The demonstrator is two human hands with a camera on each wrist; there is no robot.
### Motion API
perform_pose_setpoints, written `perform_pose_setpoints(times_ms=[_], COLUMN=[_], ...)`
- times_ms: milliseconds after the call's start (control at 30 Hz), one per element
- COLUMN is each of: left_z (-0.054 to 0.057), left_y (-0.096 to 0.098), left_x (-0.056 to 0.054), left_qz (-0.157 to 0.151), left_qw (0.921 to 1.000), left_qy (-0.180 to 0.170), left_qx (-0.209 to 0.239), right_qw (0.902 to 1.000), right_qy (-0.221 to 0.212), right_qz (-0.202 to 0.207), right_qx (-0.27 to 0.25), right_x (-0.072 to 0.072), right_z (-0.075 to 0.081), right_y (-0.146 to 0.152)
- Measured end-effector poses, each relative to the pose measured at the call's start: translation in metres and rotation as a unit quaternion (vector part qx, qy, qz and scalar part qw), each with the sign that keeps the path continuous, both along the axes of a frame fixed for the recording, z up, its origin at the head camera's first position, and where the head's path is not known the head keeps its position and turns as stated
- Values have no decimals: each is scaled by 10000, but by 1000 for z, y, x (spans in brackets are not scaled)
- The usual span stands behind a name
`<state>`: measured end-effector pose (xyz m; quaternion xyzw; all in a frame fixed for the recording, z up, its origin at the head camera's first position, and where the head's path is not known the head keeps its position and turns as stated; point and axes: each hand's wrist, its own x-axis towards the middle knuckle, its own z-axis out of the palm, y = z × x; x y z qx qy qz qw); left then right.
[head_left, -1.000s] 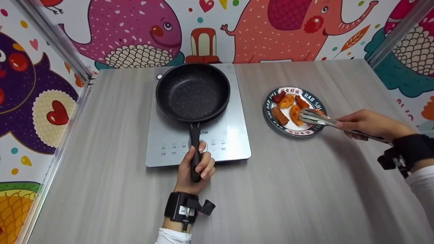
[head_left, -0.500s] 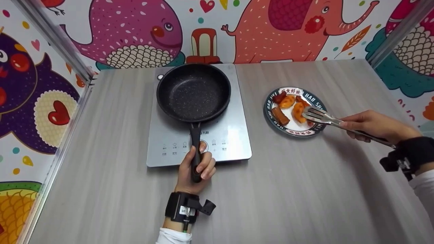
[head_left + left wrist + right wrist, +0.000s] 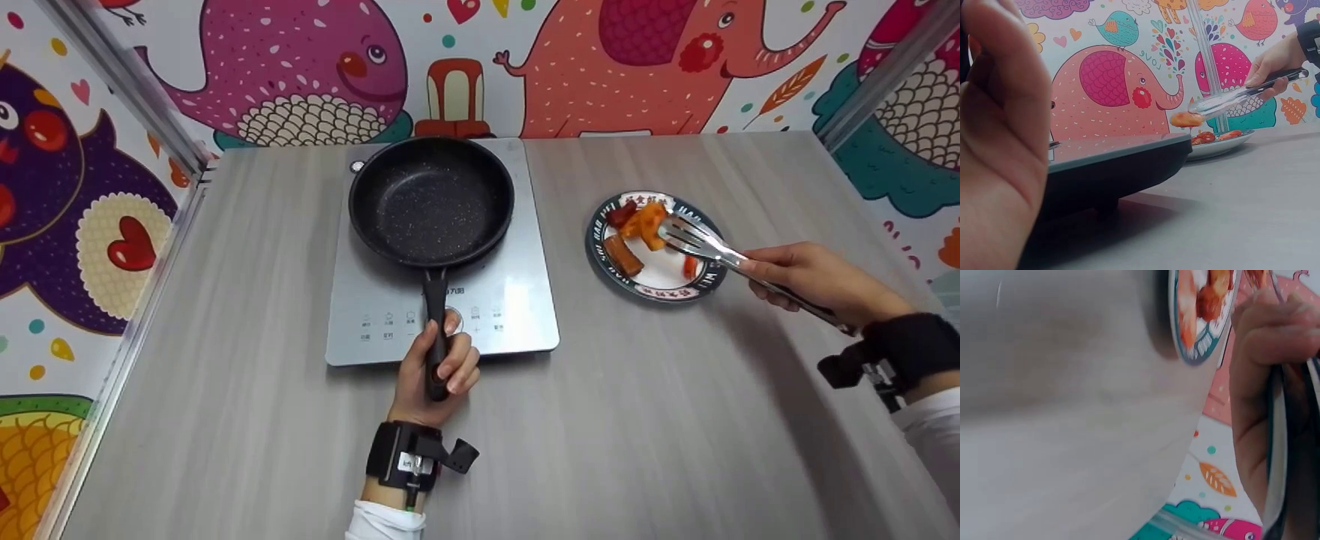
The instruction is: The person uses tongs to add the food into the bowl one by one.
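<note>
In the head view my left hand [image 3: 435, 375] grips the handle of a black speckled frying pan [image 3: 431, 206], with nothing in the pan. My right hand [image 3: 821, 281] holds metal tongs [image 3: 720, 251] over the plate at the right. Between the tong tips is a curved orange piece of food [image 3: 653, 225], which the left wrist view shows raised above the plate. Several reddish-brown and orange pieces lie on the round plate [image 3: 600, 268], among them a brown ridged block [image 3: 622, 256]. The right wrist view shows fingers around the tongs' arms and part of the plate.
The pan stands on a flat silver induction cooker [image 3: 517, 307] with touch controls along its front. A wood-grain table [image 3: 600, 435] carries everything. Cartoon-printed wall panels [image 3: 465, 90] close off the back and sides, joined by metal corner strips.
The tongs have taken hold of the curved orange piece and raised it, shifting it slightly toward the back of the plate. My left hand and the pan stay in place.
</note>
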<state>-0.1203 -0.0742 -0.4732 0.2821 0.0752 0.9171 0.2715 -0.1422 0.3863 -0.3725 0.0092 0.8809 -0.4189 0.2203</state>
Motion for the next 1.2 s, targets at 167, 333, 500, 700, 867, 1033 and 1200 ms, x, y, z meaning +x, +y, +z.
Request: perform_pose_setpoints(times_ms=[167, 333, 500, 700, 867, 1033, 1200], left_z=[-1, -2, -2, -2, -1, 0, -1], left_y=[-1, -1, -1, -1, -1, -1, 0], left_x=[0, -1, -1, -2, -1, 0, 0], left_qz=[33, 60, 64, 113, 133, 125, 116], left_qw=[10000, 10000, 9999, 9999, 9998, 9999, 9999], left_qy=[-4, -35, -44, 5, 27, 24, -19], left_qx=[-34, -54, -69, -118, -145, -113, -119], right_qw=[9993, 9980, 9979, 9977, 9963, 9930, 9884], right_qy=[314, 544, 570, 488, 602, 723, 765], right_qz=[-161, -298, -170, 41, 48, -25, 93], right_qx=[-145, -119, -250, -467, -613, -930, -1308], right_x=[-1, -3, -6, -13, -18, -23, -29], right_z=[-1, 1, 3, 10, 17, 21, 22], right_y=[-19, -39, -56, -77, -99, -121, -141])
